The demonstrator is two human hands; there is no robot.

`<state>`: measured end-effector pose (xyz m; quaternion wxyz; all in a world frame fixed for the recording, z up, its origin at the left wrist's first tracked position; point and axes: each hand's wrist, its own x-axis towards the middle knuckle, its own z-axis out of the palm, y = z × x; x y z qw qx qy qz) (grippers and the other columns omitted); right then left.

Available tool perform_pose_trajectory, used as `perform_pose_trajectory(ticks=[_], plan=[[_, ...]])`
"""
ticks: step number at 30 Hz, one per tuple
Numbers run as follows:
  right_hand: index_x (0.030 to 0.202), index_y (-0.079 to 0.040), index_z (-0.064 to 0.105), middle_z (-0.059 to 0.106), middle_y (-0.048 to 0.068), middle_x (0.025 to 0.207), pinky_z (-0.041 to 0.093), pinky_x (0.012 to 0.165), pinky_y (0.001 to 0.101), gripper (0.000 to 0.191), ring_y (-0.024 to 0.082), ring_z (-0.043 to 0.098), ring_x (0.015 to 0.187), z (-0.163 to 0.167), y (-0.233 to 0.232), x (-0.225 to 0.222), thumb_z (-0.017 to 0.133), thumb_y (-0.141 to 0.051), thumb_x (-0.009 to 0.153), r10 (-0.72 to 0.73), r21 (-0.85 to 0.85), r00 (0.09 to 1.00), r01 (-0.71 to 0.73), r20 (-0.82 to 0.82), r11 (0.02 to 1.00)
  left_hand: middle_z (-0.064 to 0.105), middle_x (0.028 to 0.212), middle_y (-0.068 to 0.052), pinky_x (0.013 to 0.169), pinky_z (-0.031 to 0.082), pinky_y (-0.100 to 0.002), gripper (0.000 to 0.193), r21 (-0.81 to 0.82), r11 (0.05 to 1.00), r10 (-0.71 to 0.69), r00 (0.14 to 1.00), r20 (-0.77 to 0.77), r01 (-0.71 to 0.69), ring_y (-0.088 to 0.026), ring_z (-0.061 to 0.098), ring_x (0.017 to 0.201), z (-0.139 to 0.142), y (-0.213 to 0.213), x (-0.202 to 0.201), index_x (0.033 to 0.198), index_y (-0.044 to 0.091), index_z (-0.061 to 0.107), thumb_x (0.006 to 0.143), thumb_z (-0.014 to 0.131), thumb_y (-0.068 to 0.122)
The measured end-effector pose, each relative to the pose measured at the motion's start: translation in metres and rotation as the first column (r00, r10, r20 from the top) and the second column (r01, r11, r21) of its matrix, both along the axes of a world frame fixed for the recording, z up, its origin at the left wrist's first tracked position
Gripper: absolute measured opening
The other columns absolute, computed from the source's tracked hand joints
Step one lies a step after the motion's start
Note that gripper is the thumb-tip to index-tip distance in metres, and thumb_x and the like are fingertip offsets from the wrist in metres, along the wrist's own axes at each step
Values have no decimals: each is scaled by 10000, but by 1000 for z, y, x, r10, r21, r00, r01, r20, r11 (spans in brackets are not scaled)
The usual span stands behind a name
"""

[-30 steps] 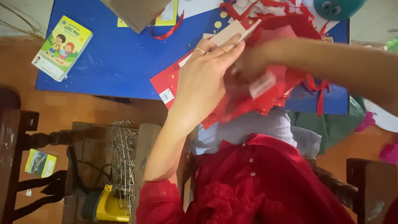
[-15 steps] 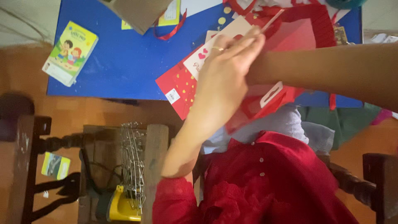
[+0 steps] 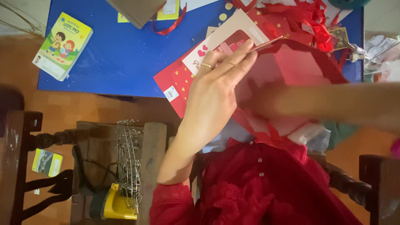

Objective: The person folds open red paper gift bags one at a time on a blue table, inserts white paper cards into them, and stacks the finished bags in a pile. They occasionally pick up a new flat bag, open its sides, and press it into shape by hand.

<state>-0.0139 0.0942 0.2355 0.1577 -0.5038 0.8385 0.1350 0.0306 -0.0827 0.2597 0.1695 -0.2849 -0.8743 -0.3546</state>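
Home craft corner: blue table [image 3: 125, 62] strewn with red paper scraps [image 3: 300, 16], children's booklet [image 3: 62, 46], carved wooden chairs [image 3: 25, 137], wooden floor [image 3: 83, 108].
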Motion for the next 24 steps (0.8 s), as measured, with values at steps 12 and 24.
perform_pose_trajectory(ticks=[12, 24], plan=[[1275, -139, 628, 697, 57, 1179, 568, 872, 365, 411, 255, 679, 1086, -17, -27, -7, 665, -221, 874, 175, 146, 985, -175, 14, 974, 578, 1527, 3, 955, 569, -307, 531, -64, 996, -63, 998, -11, 62, -242, 591, 1121, 2, 7, 23, 1343, 37, 688, 833, 640, -100], [1350, -152, 614, 706, 78, 1248, 555, 904, 383, 485, 264, 683, 1106, 49, 46, -13, 679, -192, 871, -232, -224, 951, 277, 206, 934, 655, 1420, -37, 1048, 535, -329, 365, 194, 967, 172, 985, -32, -163, -210, 644, 1194, -26, -15, -14, 1351, 124, 706, 1024, 654, -28]])
